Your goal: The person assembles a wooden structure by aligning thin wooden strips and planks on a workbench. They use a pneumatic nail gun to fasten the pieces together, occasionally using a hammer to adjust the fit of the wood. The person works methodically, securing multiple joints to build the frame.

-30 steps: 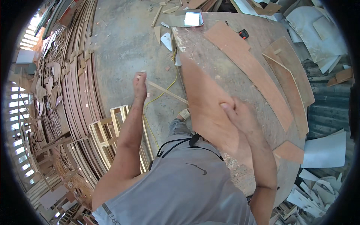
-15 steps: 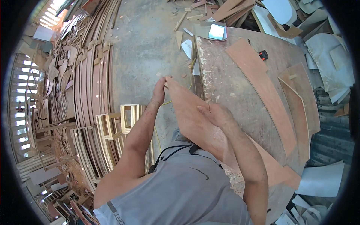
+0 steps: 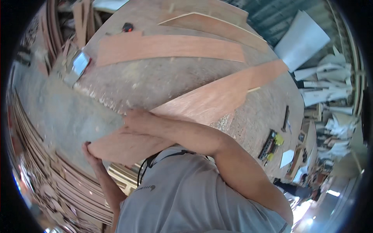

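A long, thin plywood panel [image 3: 202, 100] slants from low on the left, in front of my body, up to the far right over the worktable [image 3: 143, 83]. At its near-left end, my left hand [image 3: 91, 153] is closed round the pointed tip, beyond the table's edge. My right hand [image 3: 136, 120] grips the panel's upper edge a little farther along, and its fingers are partly hidden. My right forearm crosses over the panel and covers part of its middle.
On the table lie a curved plywood strip [image 3: 175, 47], an edged plywood piece [image 3: 221, 32], a tape measure [image 3: 127, 27], a black-and-yellow tool [image 3: 268, 145] and a hammer-like tool [image 3: 286, 118]. Stacked wood strips [image 3: 74, 178] stand at lower left. A pale sheet [image 3: 303, 37] leans at the far right.
My view and body have turned to the right, toward the table. The panel has stayed in both hands, and its far end now stretches across the table to the upper right.
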Available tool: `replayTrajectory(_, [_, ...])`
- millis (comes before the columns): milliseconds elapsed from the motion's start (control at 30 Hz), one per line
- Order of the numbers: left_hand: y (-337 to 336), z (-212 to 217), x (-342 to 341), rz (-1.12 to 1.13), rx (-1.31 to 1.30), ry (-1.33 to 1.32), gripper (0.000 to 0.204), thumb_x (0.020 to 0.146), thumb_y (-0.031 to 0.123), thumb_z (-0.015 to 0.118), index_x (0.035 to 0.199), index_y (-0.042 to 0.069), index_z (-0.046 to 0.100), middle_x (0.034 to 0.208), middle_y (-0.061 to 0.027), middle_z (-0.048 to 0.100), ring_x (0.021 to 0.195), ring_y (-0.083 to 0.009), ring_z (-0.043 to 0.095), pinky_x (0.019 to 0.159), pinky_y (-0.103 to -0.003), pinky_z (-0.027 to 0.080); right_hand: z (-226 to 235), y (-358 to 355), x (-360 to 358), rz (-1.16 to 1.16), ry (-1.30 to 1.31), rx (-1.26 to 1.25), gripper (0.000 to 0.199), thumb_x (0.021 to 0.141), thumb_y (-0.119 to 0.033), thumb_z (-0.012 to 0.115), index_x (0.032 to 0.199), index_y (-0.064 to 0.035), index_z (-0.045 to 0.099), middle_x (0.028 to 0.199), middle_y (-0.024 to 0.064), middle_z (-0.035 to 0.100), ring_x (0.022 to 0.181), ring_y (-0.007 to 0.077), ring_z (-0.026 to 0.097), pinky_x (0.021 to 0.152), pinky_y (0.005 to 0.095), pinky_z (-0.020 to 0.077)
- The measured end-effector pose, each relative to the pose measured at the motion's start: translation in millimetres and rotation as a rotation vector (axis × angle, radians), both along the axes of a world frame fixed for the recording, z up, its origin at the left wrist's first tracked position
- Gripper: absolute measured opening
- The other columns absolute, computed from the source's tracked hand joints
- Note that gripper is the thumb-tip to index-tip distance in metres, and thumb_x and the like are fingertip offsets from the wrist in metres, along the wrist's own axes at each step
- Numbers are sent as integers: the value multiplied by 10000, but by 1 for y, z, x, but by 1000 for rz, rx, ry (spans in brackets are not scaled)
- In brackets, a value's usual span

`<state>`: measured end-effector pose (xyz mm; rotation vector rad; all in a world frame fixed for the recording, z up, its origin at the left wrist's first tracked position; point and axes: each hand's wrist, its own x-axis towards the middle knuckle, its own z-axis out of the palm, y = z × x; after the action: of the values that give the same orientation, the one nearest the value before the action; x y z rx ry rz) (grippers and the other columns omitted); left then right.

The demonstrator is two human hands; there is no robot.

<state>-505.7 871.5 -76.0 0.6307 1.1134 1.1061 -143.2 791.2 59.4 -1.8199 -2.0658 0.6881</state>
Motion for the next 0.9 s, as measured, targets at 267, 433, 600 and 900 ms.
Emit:
replayTrajectory(267, [4,6,-11,20,-7,3,334,914,382,593,1024,67,593,979,-65,603,934,-195,587,838,-367,487,20,-200,278,-1196,-320,458,368,851,-274,670,1067,23,642,1033,220,652,994,361,616,890,450,480])
replayTrajectory(433, [9,1,-15,-15,-29,36,388,912,416,582,1056,57,609,1015,-76,609,978,-216,583,875,-392,479,-44,-272,424,-1715,-44,279,696,841,-511,668,1196,82,581,1138,272,634,1103,348,600,971,416,451])
replayTrajectory(600, [8,10,-1,-6,11,75,408,912,427,570,1052,45,612,1032,-72,609,994,-230,581,926,-410,460,-54,-259,458,-1810,102,175,777,797,-623,647,1165,60,604,1240,274,586,1184,377,560,999,416,435])
replayTrajectory(900, [28,-2,-22,72,-91,96,576,929,439,541,1316,13,522,1351,-158,536,1286,-265,455,1093,-445,332,-36,-327,415,-1863,82,411,787,774,-487,735,1321,34,517,1194,231,623,1091,317,603,958,359,455])
